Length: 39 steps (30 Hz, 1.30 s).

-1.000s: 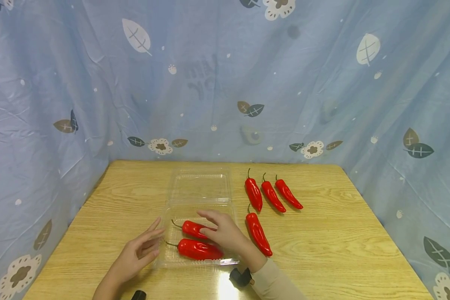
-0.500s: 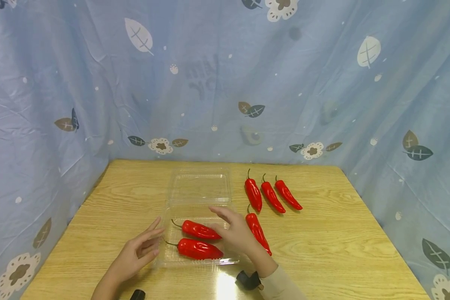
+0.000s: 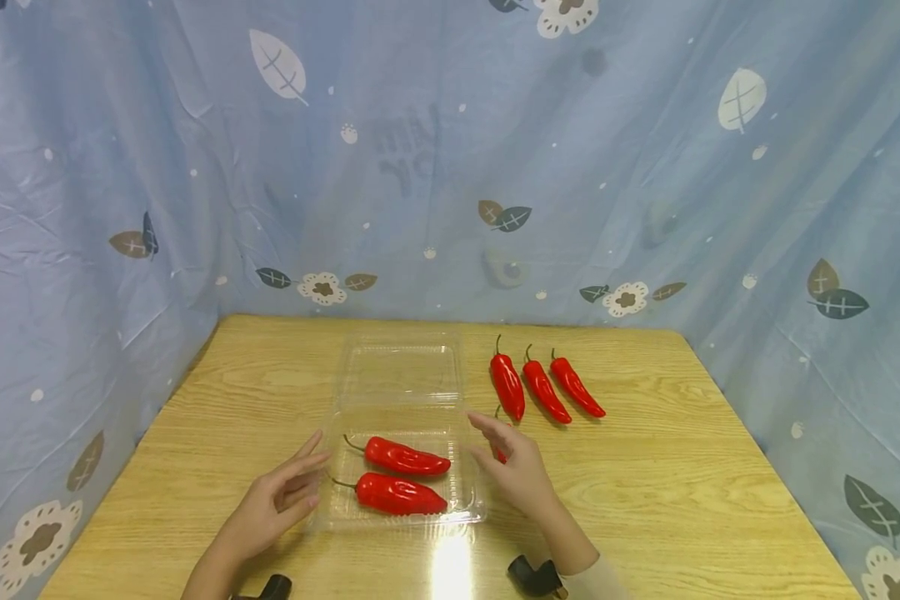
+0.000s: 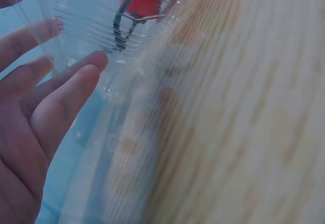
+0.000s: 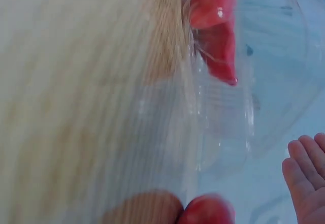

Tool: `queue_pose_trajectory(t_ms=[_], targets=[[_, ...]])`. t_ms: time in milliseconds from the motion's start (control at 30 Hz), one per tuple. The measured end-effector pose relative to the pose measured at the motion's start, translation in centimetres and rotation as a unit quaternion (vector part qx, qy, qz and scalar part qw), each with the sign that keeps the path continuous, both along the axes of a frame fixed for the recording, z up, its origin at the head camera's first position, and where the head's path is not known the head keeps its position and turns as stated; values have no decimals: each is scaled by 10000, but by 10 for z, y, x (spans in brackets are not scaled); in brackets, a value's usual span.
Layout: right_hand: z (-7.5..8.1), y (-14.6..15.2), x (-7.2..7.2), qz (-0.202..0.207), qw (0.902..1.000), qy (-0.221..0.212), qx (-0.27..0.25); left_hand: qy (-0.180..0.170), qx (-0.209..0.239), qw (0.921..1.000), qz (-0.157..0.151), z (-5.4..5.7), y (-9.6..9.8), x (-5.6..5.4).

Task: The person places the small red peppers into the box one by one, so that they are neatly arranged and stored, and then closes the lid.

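Note:
Two red chili peppers lie side by side in the base of a clear plastic clamshell box [image 3: 468,500], stems to the left: an upper pepper [image 3: 407,457] and a lower pepper [image 3: 400,495]. At the box's left edge is my left hand [image 3: 270,507], fingers loosely bent; in the left wrist view its fingertips are close to the clear wall, contact unclear. My right hand [image 3: 516,468] hovers just off the box's right side with fingers extended and nothing held. It largely hides a loose red pepper [image 3: 502,452]. The right wrist view shows that hand [image 5: 307,181] apart from the box.
Three more red peppers lie in a row at the back right: a left one [image 3: 507,387], a middle one [image 3: 546,392] and a right one [image 3: 577,388]. The box's lid [image 3: 401,371] is folded back on the wooden table [image 3: 682,467]. A patterned blue curtain [image 3: 420,167] surrounds the table.
My right hand has let go of the upper pepper in the box and moved right, past the box's edge and over the loose pepper. The left hand stays in place.

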State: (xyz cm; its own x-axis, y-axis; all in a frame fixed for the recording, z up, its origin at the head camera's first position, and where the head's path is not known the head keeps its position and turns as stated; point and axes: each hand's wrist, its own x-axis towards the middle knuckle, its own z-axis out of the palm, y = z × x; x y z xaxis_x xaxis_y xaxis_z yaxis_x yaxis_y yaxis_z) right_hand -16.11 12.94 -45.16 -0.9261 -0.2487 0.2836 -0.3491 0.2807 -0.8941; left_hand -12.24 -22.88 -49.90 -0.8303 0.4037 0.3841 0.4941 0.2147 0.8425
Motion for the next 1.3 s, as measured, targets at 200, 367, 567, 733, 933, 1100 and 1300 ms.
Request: queue_pose_trajectory(t_ms=[200,367,567,733,933,1100,1300], targets=[[-9,21,-2,-261,9994,-232,-8,-34,28,10000,17,-1,0,0],[-15,41,-5,-249,9984,-484,152,-102,87,9999,-13,-2,0,1],[-15,53,-4,-443,9931,-1009,400,-162,110,9998,-47,-3,0,1],[-17,58,-4,-573,9890,-1235,574,-194,96,9998,-40,-2,0,1],[-23,60,-4,-511,9871,-1366,659,-106,99,9999,-41,-2,0,1],[-28,59,-6,-487,9880,-1295,680,-40,70,10000,-45,-2,0,0],[-35,58,-8,-462,9885,-1180,824,-199,-94,9997,51,-2,-1,0]])
